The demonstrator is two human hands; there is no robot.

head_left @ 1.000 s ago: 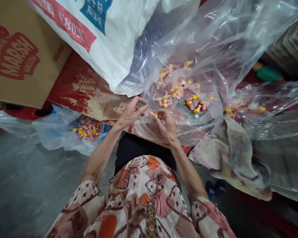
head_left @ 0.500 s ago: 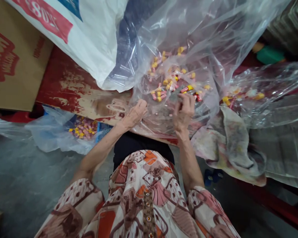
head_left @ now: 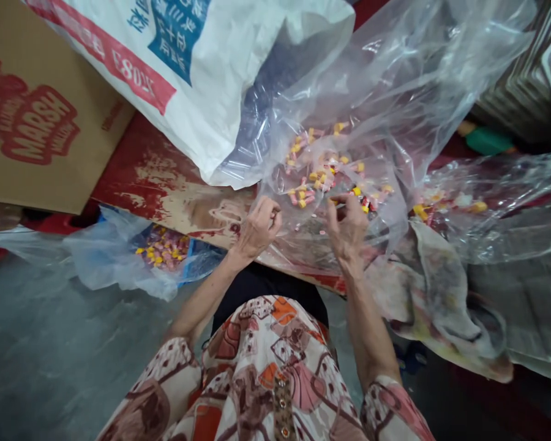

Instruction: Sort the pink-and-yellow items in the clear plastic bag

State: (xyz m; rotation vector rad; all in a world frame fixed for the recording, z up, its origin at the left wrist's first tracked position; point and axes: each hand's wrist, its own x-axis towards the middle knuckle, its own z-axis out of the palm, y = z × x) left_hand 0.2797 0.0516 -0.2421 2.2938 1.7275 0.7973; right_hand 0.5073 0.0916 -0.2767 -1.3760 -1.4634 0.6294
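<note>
- The small yellow-capped tubes (head_left: 302,199) lie loose in a cluster on clear plastic film (head_left: 395,79), just beyond your hands; some look veiled by a fold of it.
- Each should be very light, probably stiff-walled and a little slick; you'd likely get a sure pinch on the yellow cap or across the pink-and-red body, with thumb and forefinger.
- A hard squeeze may make one roll or pop away; how fragile they are, you can't judge from here.
- Your right hand (head_left: 349,223) is half curled beside the nearest tubes, thumb apart from the fingers; whether it has hold of one, I cannot tell.
- Your left hand (head_left: 259,226) is loosely curled at the film's near-left part, fingertips close to the thumb; its grasp, if any, is hidden.
- Expect the film to be soft, slippery and quick to crumple.
- Further left, more tubes fill a lined blue bin (head_left: 187,260) below the red table (head_left: 165,177).
</note>
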